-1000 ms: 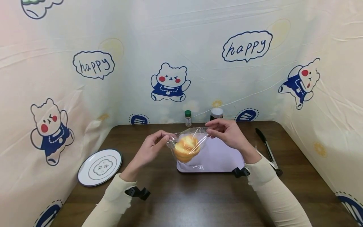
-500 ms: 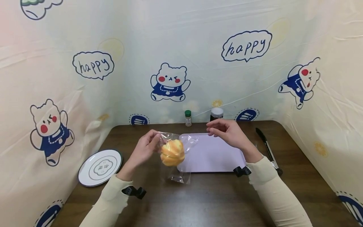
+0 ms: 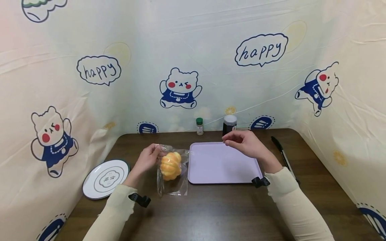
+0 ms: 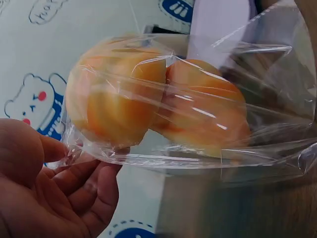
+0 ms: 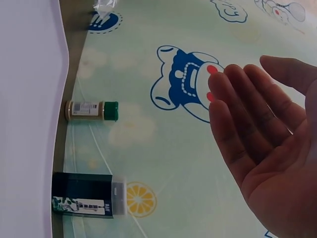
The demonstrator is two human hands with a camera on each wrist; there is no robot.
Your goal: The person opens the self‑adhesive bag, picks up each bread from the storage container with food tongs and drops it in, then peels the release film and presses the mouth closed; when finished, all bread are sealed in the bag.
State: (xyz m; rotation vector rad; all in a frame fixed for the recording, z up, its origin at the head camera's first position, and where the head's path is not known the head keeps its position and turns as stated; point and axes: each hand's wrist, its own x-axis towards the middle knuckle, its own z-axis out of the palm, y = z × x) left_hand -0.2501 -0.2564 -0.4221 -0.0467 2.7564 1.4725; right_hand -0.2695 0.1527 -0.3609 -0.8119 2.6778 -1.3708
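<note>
My left hand [image 3: 147, 157] pinches the top edge of a clear plastic bag [image 3: 181, 190], left of the purple tray. Inside the bag is golden-yellow, lobed bread [image 3: 171, 166]. Up close in the left wrist view, thumb and fingers grip the gathered film, and the bread [image 4: 119, 94] shows two rounded parts with a gap between them. Above the tray's back right part hovers my right hand [image 3: 245, 144], holding nothing. In the right wrist view that hand [image 5: 272, 148] has its palm showing and its fingers loosely extended.
The purple tray [image 3: 223, 164] lies mid-table. A white plate [image 3: 93, 180] with a dark rim sits at the left edge. Black-handled tongs [image 3: 283, 154] lie at right. Along the back stand a green-capped spice bottle [image 3: 199, 127] and a dark jar [image 3: 230, 124] with a pale lid.
The right hand has let go of the bag and stays over the tray. The left hand has carried the bagged bread left and lower, off the tray; the bag now hangs from that hand alone.
</note>
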